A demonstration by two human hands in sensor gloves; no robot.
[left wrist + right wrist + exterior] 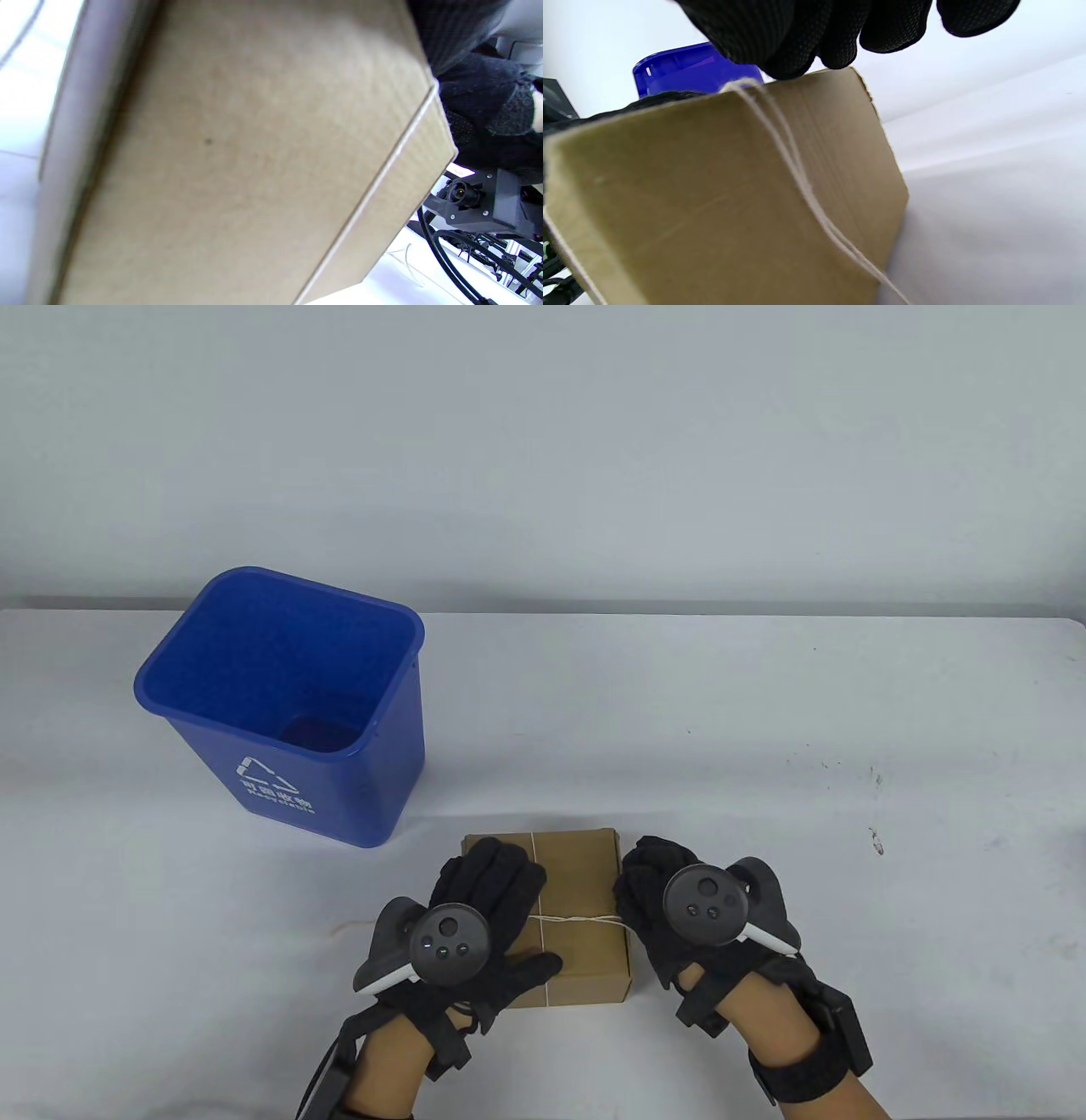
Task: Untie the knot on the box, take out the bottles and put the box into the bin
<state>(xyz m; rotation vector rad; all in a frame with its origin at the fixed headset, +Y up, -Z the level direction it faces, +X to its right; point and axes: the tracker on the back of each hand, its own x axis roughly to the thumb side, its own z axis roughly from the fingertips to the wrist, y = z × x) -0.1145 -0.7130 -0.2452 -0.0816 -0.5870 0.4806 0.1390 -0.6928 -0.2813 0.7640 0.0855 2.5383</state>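
A closed brown cardboard box (585,882) (237,161) (712,203) lies near the table's front edge, tied crosswise with thin pale string (577,918) (797,169). My left hand (492,899) rests flat on the box's left half, fingers straight and thumb spread toward the near edge. It hides where the strings cross. My right hand (649,891) (818,38) is at the box's right edge, fingers curled where the string goes over it, pinching the string. No bottles show. The blue bin (280,704) (687,70) stands upright and looks empty.
The bin stands just behind and left of the box. A loose string end (339,929) trails on the white table (848,712) left of my left hand. Small dark marks (874,840) dot the table at the right.
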